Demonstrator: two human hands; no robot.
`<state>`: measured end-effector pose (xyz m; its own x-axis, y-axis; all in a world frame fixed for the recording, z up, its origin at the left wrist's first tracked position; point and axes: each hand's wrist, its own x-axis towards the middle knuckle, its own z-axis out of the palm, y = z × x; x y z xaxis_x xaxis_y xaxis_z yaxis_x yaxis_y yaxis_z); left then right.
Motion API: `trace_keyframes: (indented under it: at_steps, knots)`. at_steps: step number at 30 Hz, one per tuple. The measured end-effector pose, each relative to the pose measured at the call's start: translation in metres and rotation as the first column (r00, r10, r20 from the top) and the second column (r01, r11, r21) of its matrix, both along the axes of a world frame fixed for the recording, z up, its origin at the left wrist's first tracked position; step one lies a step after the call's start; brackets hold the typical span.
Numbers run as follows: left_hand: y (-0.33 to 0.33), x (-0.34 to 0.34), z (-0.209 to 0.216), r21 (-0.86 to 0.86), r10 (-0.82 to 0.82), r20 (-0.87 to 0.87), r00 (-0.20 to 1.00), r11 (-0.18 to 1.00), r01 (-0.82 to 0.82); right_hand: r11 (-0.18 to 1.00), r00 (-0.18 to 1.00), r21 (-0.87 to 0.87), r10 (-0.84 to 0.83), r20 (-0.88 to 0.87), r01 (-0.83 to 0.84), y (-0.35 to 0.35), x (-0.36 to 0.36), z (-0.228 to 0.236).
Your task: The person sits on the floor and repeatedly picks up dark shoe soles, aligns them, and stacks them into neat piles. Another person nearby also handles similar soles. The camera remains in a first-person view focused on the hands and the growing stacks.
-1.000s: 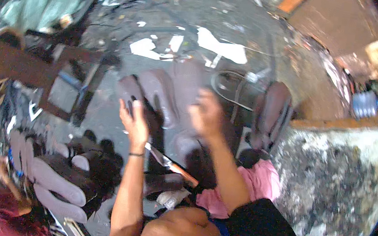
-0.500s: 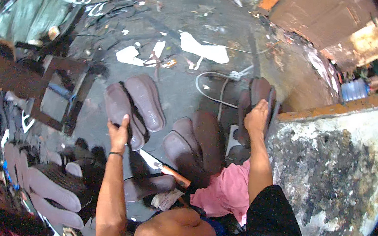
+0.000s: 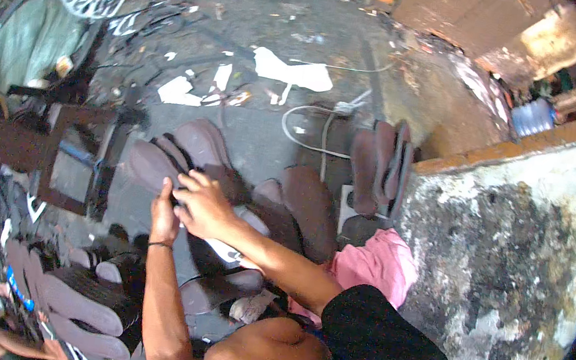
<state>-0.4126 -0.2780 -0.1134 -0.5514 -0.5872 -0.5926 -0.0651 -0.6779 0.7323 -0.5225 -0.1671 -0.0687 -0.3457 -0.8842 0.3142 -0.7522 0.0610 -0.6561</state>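
At the near end of a brown shoe sole (image 3: pixel 150 163), my left hand (image 3: pixel 164 218) is closed around its edge with the thumb up. My right hand (image 3: pixel 207 207) reaches across from the right, its fingers apart and touching or just over the near end of the same sole. Another wide brown sole (image 3: pixel 204 145) lies right behind it. Between my hands and the wall, more brown soles (image 3: pixel 310 209) lie on the floor. Several soles (image 3: pixel 379 163) stand on edge side by side farther right. A knife (image 3: pixel 223 250) is partly hidden under my right forearm.
More soles (image 3: pixel 83 302) are heaped at the lower left, near another person's arm (image 3: pixel 22 344). A dark frame (image 3: pixel 77 158) stands at left. Pink cloth (image 3: pixel 379 266) lies by the stained wall (image 3: pixel 480 281). White scraps (image 3: pixel 292 70) and a pale cord (image 3: pixel 288 125) lie ahead.
My right hand has left the soles at the right and crossed over to my left hand. Those soles now stand on their own. Another person's arm has come into the lower left.
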Motion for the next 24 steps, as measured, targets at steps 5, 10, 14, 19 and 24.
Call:
trace_keyframes:
  at_steps: [5, 10, 14, 19, 24]
  knots:
    - [-0.005, 0.007, -0.017, -0.125, 0.132, 0.074, 0.989, 0.985, -0.122, 0.631, 0.556, -0.065, -0.723, -0.409, 0.773, 0.125, -0.174, 0.041]
    - [0.000, 0.004, -0.005, -0.083, 0.099, 0.153, 0.983, 0.993, -0.087, 0.119, 0.287, 0.294, -0.714, -0.639, 0.948, 0.228, -0.231, 0.028]
    - [0.004, -0.002, -0.011, -0.081, 0.081, 0.106, 0.991, 0.994, -0.073, 0.216, 0.162, 0.058, -0.503, -0.849, 0.975, 0.258, -0.240, -0.020]
    - [0.000, 0.005, -0.009, -0.078, 0.084, 0.169, 0.982, 0.994, -0.072, 0.590, 0.694, 0.372, -0.549, -0.466, 0.717, 0.255, -0.211, -0.016]
    - [-0.004, 0.009, -0.013, -0.061, 0.019, 0.123, 0.992, 0.998, -0.011, 0.341, 0.479, 0.365, -0.772, -0.418, 0.867, 0.263, -0.211, 0.005]
